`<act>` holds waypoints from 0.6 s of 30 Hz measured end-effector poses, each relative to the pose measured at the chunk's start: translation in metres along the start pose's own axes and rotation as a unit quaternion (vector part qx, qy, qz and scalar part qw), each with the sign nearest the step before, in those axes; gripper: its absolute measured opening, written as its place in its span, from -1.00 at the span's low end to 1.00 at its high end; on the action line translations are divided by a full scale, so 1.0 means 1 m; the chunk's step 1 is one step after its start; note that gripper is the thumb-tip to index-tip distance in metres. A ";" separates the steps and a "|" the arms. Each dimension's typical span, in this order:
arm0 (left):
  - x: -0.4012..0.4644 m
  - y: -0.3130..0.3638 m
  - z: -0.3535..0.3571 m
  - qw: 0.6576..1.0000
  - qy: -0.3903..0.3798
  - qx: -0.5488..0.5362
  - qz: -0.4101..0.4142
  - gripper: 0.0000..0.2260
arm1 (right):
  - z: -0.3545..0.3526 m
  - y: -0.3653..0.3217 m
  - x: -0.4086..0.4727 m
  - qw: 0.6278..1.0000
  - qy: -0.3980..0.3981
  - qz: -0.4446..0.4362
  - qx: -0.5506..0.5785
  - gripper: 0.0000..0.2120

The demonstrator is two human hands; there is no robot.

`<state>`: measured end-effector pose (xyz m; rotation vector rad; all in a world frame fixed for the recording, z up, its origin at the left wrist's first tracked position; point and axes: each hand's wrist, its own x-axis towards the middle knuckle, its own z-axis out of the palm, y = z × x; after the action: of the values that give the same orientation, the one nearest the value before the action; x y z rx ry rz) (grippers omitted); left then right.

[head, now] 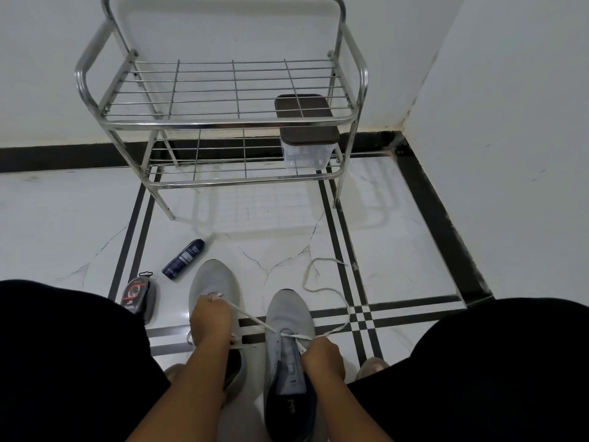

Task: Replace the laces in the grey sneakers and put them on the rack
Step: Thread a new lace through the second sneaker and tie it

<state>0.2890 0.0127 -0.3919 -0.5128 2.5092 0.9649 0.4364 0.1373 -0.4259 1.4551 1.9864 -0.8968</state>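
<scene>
Two grey sneakers stand on the tiled floor between my knees, toes pointing away. The left sneaker (pixel 214 282) is partly covered by my left hand (pixel 211 323), which pinches one end of a white lace (pixel 251 317) drawn taut across to the right sneaker (pixel 288 317). My right hand (pixel 323 357) grips the other stretch of that lace beside the right sneaker's eyelets. From there the lace's loose tail (pixel 314 275) curls over the floor to the right. The metal shoe rack (pixel 223 122) stands ahead against the wall.
A clear box with a dark lid (pixel 306 122) sits on the rack's lower shelf at the right. A dark spray can (pixel 183 258) lies on the floor left of the sneakers, a black shoe-polish sponge pack (pixel 138 293) beside my left knee. Walls meet at the right.
</scene>
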 end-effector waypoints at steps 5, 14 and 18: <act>-0.004 -0.005 0.006 0.996 -0.065 0.060 0.024 -0.67 | 0.000 0.001 0.001 0.999 -0.018 -0.017 0.027 -0.67; -0.041 -0.004 0.027 0.879 0.033 0.389 0.273 -0.75 | 0.005 -0.007 0.011 0.984 0.042 -0.172 0.006 -0.91; -0.069 -0.029 0.048 0.910 -0.138 0.329 0.212 -0.71 | 0.011 -0.010 0.012 0.982 0.032 -0.187 -0.012 -0.86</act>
<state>0.3725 0.0391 -0.4070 0.3658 2.5077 0.2301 0.4234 0.1346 -0.4396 1.1261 2.3586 -0.9822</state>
